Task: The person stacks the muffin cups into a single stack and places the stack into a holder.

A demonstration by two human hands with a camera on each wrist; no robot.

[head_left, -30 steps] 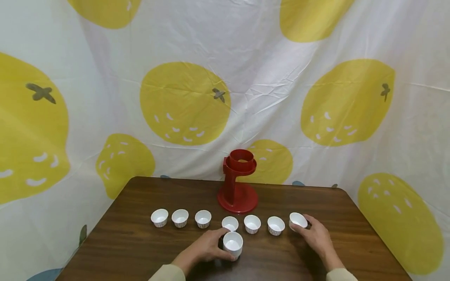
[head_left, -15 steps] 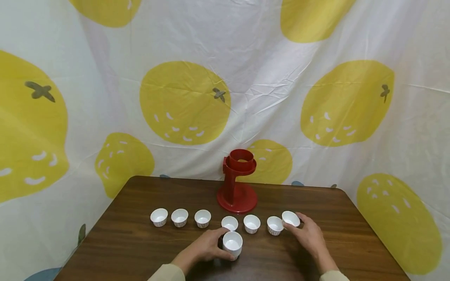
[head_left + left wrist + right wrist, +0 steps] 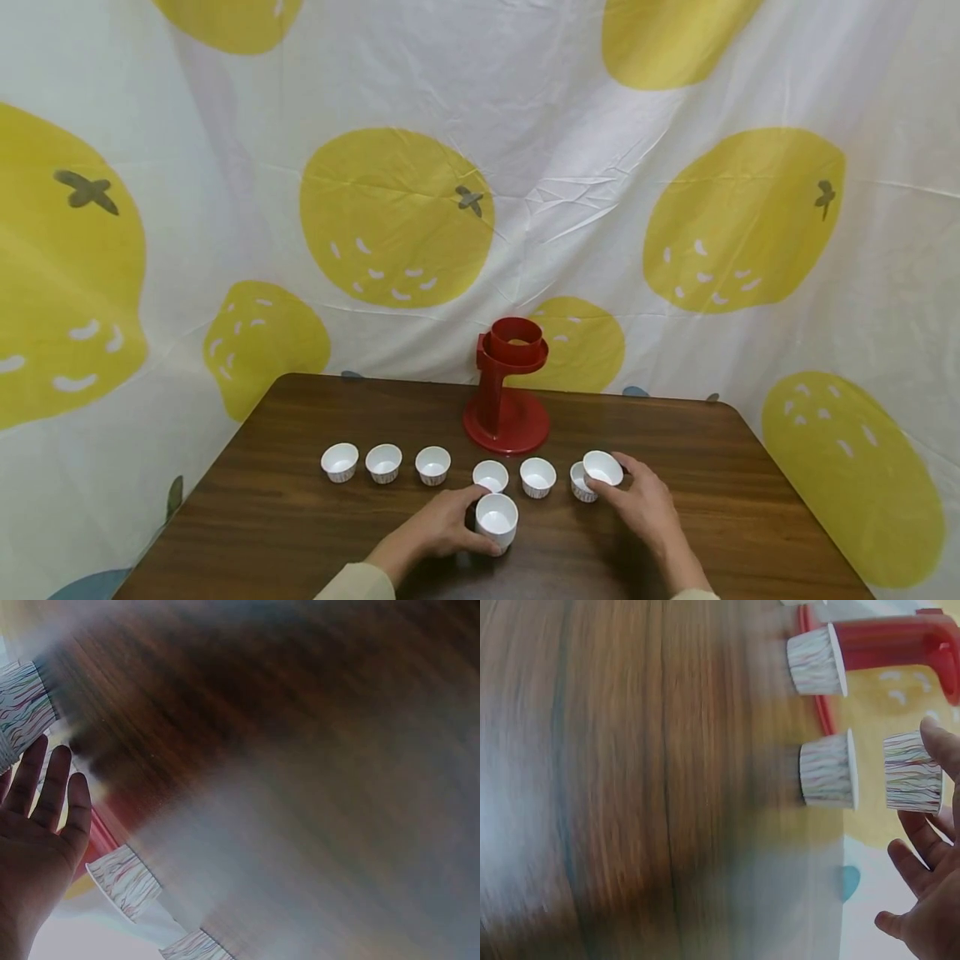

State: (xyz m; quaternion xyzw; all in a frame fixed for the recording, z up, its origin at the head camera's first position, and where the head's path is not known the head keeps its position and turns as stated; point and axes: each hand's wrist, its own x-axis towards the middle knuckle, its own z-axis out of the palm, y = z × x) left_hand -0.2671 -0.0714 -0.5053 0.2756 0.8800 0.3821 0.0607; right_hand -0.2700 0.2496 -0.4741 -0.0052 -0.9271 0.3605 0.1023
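Observation:
My left hand holds a white paper baking cup by its sides, thumb in front and fingers behind. It stands just in front of the middle of a row of similar cups. In the left wrist view, coloured wavy lines cover the side of this held cup. My right hand pinches another baking cup between thumb and fingers, raised off the table. In the head view, this cup overlaps the rightmost cup of the row, hiding part of it. The right wrist view shows a gap between them.
Several more baking cups, such as the far left one, stand upright in a row across the brown wooden table. Behind them rises a red stand with a ring-shaped top. A lemon-print cloth hangs behind the table.
My right hand has moved left with its baking cup, from right of the row's rightmost cup to partly over it. My left hand and its cup stay in place.

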